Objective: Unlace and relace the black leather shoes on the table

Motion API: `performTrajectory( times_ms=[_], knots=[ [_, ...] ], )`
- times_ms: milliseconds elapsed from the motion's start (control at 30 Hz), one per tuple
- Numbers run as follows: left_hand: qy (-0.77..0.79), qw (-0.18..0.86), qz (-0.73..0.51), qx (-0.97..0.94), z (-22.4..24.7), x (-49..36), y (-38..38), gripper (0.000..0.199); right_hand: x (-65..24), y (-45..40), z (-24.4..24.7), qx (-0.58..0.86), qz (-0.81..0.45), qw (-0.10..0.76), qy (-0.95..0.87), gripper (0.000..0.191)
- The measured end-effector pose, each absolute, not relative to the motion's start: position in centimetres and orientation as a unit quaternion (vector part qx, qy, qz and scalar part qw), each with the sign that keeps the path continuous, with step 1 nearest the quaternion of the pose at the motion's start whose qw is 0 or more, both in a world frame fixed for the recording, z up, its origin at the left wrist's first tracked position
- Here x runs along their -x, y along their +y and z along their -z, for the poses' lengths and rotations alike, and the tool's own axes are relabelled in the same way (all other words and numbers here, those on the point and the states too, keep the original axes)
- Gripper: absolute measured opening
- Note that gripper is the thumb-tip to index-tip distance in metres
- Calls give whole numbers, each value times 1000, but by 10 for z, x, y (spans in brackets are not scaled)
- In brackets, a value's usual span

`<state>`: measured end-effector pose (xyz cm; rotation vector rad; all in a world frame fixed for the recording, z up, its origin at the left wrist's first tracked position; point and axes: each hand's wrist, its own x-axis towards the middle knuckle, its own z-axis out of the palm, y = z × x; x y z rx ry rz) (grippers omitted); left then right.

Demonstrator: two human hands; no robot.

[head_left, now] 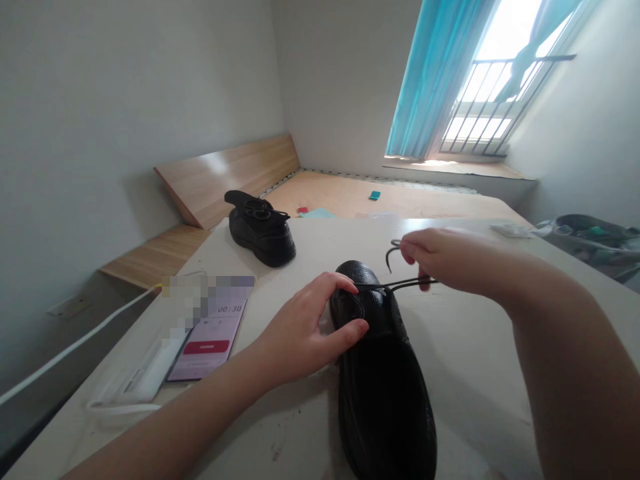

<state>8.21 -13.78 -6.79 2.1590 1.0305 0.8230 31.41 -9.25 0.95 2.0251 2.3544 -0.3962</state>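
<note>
Head-worn view, facing forward and down from just behind and above the hands; close over the left hand (305, 333), right hand (453, 260) and black leather shoe (383, 413) beneath them, a barred window (480, 87) far beyond.

Black pebbled leather shoe (380, 407) with black lace (405, 284), turquoise curtain (433, 80), pale wood-grain boards (225, 179)

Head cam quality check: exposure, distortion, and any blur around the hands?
Head view: the bright barred window is blown out to white; wide-angle distortion leans the walls and stretches the black leather shoe toward the bottom edge; a pixelated mosaic blurs the area at the top of the pink-screened smartphone; the left hand, right hand and thin black shoelace look sharp.
</note>
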Motion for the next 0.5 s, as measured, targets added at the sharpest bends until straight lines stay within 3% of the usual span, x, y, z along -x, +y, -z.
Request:
performTrajectory(
  times_ms=[67,133,200,267,500],
  knots=[
    [392,301,-310,-812,68,-82,-137,30,-321,-93,-11,-597,272,53,753,32],
    [394,302,-309,-811,68,-83,-137,31,-327,-96,-14,-532,361,-23,766,37],
    [397,306,-306,-810,69,-84,-136,32,-328,-99,-17,-491,387,-145,767,41],
    [406,310,-303,-804,70,-84,-136,35,-323,-102,-20,-470,397,-202,763,44],
    [413,350,-303,-784,75,-85,-132,50,-291,-115,-21,-357,508,-165,766,43]
  ],
)
